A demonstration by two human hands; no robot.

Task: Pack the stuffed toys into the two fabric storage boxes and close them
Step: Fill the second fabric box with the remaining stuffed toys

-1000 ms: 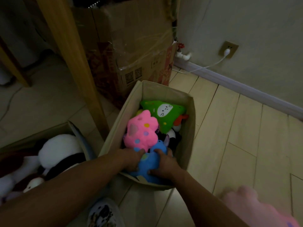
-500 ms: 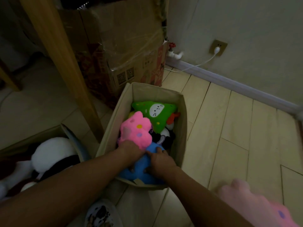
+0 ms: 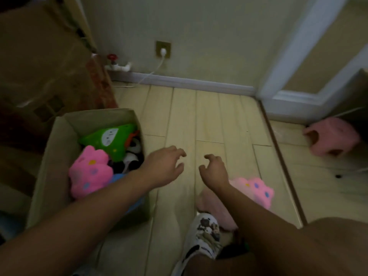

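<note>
Both our hands have left the fabric box (image 3: 59, 156) at left; left hand (image 3: 163, 168) and right hand (image 3: 214, 171) hang empty, fingers loosely curled, reaching for the pink toy (image 3: 256, 191) on the near floor (image 3: 199, 116).

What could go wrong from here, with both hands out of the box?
The pink paw plush in the fabric box bulges near the rim, so it may block closing. The pale pink plush lies on the floor under the right hand, beside a slipper, and could get stepped on.
</note>
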